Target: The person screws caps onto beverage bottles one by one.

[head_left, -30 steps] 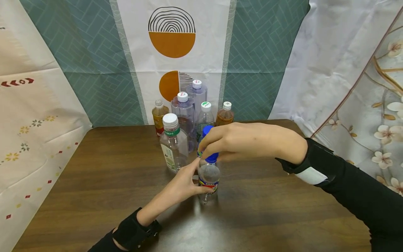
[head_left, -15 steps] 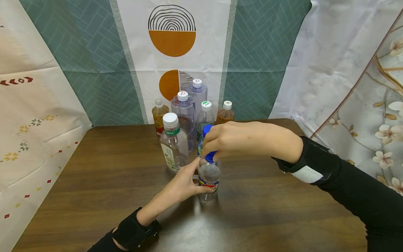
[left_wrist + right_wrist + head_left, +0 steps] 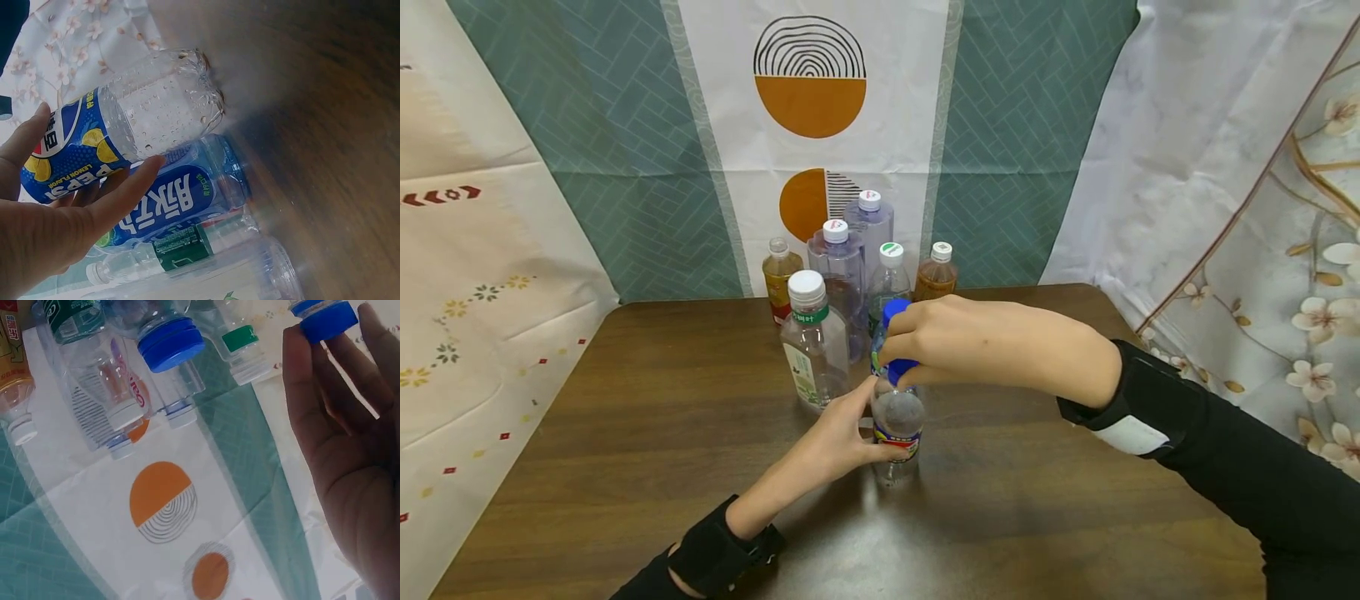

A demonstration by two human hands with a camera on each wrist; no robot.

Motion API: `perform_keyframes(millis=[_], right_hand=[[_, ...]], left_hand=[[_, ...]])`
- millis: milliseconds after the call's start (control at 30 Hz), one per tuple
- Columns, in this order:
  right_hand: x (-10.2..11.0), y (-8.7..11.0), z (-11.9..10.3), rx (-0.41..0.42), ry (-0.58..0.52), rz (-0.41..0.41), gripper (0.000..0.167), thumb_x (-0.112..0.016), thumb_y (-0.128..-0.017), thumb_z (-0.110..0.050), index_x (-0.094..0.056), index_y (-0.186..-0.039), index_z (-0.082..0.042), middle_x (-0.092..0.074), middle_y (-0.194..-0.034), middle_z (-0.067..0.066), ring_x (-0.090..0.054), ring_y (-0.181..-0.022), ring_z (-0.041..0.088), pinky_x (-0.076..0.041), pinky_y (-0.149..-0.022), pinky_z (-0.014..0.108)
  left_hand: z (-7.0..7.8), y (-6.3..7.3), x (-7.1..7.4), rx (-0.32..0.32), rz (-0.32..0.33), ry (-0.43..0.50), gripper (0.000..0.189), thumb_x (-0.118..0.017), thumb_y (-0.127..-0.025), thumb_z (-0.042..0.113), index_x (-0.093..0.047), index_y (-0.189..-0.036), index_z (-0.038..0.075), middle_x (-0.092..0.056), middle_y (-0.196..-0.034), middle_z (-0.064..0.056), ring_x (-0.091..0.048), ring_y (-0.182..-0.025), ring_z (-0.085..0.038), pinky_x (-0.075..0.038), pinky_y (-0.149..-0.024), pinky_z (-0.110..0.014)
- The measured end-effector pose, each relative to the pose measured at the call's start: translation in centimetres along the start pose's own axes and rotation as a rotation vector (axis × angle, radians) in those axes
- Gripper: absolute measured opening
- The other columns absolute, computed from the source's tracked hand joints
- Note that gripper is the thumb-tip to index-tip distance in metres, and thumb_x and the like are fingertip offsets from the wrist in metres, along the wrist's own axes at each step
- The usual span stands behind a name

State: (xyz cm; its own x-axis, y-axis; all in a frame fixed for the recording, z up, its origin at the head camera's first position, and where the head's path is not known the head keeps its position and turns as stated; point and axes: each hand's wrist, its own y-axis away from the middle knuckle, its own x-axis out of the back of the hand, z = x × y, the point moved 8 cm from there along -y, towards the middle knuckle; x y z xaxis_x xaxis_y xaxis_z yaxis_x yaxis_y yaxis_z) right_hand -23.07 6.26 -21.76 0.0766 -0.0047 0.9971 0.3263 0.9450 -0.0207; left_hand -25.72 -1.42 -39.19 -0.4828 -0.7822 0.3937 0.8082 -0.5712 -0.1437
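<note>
A clear Pepsi bottle (image 3: 899, 408) with a blue lemon-flavor label (image 3: 78, 153) stands upright on the table. My left hand (image 3: 842, 429) grips its lower body, thumb across the front of the label. At the top, my right hand (image 3: 958, 337) reaches over from the right and pinches the blue bottle cap (image 3: 330, 322) between thumb and fingers. The cap sits on the bottle's neck, partly covered by the fingers in the head view. Right behind stands another blue-capped bottle (image 3: 181, 197), mostly hidden by my right hand in the head view.
A large clear bottle with a white cap (image 3: 807, 287) stands just left of the hands. Farther back are two tall bottles (image 3: 835, 258), a green-capped bottle (image 3: 891, 271), an amber one (image 3: 781, 271) and a brownish one (image 3: 936, 275). Curtains surround the wooden table (image 3: 700, 433).
My right hand has turned slightly about the cap, its fingers shifting and the wrist tilting. My left hand and the Pepsi bottle have stayed in place.
</note>
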Motion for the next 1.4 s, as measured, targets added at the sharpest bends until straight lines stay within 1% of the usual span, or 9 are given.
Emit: perform_keyframes(millis=[200, 333, 500, 667, 833, 1000, 1167, 1300, 1400], right_hand=[[0.2, 0.6, 0.2, 0.093, -0.105, -0.050, 0.026, -0.075, -0.093, -0.010, -0.072, -0.119, -0.009, -0.068, -0.121, 0.002, -0.063, -0.112, 0.020, -0.057, -0.092, 0.031], [0.2, 0.7, 0.3, 0.123, -0.124, -0.072, 0.026, -0.071, -0.095, -0.005, -0.071, -0.121, -0.010, -0.068, -0.122, 0.001, -0.064, -0.113, 0.018, -0.057, -0.092, 0.031], [0.4, 0.6, 0.2, 0.120, -0.083, -0.042, 0.022, -0.073, -0.093, -0.007, -0.073, -0.116, -0.009, -0.072, -0.111, 0.000, -0.068, -0.100, 0.016, -0.058, -0.087, 0.029], [0.4, 0.0, -0.1, 0.041, 0.009, -0.031, 0.011, -0.077, -0.091, -0.013, -0.072, -0.099, -0.007, -0.067, -0.083, -0.001, -0.062, -0.071, 0.014, -0.056, -0.067, 0.023], [0.1, -0.4, -0.2, -0.063, 0.057, -0.055, 0.019, -0.080, -0.090, -0.021, -0.069, -0.090, -0.006, -0.062, -0.070, -0.001, -0.061, -0.059, 0.015, -0.055, -0.059, 0.020], [0.0, -0.1, -0.1, -0.092, 0.024, -0.058, 0.026, -0.079, -0.091, -0.026, -0.069, -0.105, -0.007, -0.069, -0.081, 0.001, -0.066, -0.067, 0.015, -0.059, -0.066, 0.024], [0.1, 0.8, 0.3, -0.023, -0.055, -0.041, 0.041, -0.080, -0.090, -0.018, -0.065, -0.128, -0.013, -0.070, -0.111, 0.002, -0.069, -0.091, 0.017, -0.060, -0.079, 0.029], [0.4, 1.3, 0.1, 0.083, -0.114, -0.061, 0.039, -0.078, -0.091, -0.011, -0.068, -0.128, -0.016, -0.064, -0.131, 0.001, -0.063, -0.114, 0.019, -0.057, -0.090, 0.031], [0.5, 1.3, 0.0, 0.136, -0.140, -0.064, 0.035, -0.075, -0.092, -0.004, -0.071, -0.125, -0.016, -0.064, -0.133, 0.001, -0.060, -0.121, 0.018, -0.056, -0.092, 0.030]], left_hand=[[0.0, 0.1, 0.0, 0.001, 0.001, 0.005, 0.065, -0.090, -0.077, 0.009, -0.051, -0.129, 0.010, -0.064, -0.123, -0.009, -0.065, -0.112, -0.027, -0.060, -0.087, -0.034], [0.0, 0.1, 0.0, 0.000, 0.009, -0.010, 0.064, -0.090, -0.077, 0.011, -0.052, -0.129, 0.010, -0.065, -0.122, -0.008, -0.066, -0.111, -0.027, -0.060, -0.086, -0.031], [0.0, 0.0, 0.1, 0.001, 0.010, -0.016, 0.064, -0.090, -0.077, 0.012, -0.052, -0.129, 0.010, -0.065, -0.121, -0.008, -0.066, -0.110, -0.026, -0.059, -0.086, -0.030], [0.1, 0.0, 0.0, 0.005, 0.007, -0.013, 0.064, -0.090, -0.077, 0.011, -0.052, -0.128, 0.011, -0.065, -0.122, -0.008, -0.066, -0.111, -0.025, -0.059, -0.088, -0.030], [0.1, 0.0, 0.0, 0.015, 0.003, -0.004, 0.063, -0.090, -0.077, 0.009, -0.051, -0.127, 0.011, -0.065, -0.123, -0.009, -0.066, -0.113, -0.027, -0.059, -0.088, -0.031], [-0.1, 0.1, -0.1, 0.028, -0.005, 0.000, 0.062, -0.089, -0.078, 0.010, -0.051, -0.127, 0.011, -0.065, -0.124, -0.009, -0.066, -0.113, -0.029, -0.060, -0.088, -0.035], [-0.1, 0.1, -0.2, 0.029, -0.013, 0.006, 0.068, -0.089, -0.079, 0.012, -0.049, -0.134, 0.011, -0.063, -0.126, -0.009, -0.065, -0.115, -0.030, -0.060, -0.089, -0.037], [-0.1, 0.1, 0.1, 0.028, 0.007, -0.042, 0.078, -0.090, -0.078, 0.015, -0.046, -0.142, 0.012, -0.064, -0.128, -0.008, -0.065, -0.115, -0.029, -0.059, -0.090, -0.037], [0.0, 0.1, 0.1, 0.030, 0.010, -0.050, 0.082, -0.091, -0.078, 0.017, -0.044, -0.145, 0.012, -0.065, -0.129, -0.010, -0.065, -0.116, -0.029, -0.059, -0.090, -0.037]])
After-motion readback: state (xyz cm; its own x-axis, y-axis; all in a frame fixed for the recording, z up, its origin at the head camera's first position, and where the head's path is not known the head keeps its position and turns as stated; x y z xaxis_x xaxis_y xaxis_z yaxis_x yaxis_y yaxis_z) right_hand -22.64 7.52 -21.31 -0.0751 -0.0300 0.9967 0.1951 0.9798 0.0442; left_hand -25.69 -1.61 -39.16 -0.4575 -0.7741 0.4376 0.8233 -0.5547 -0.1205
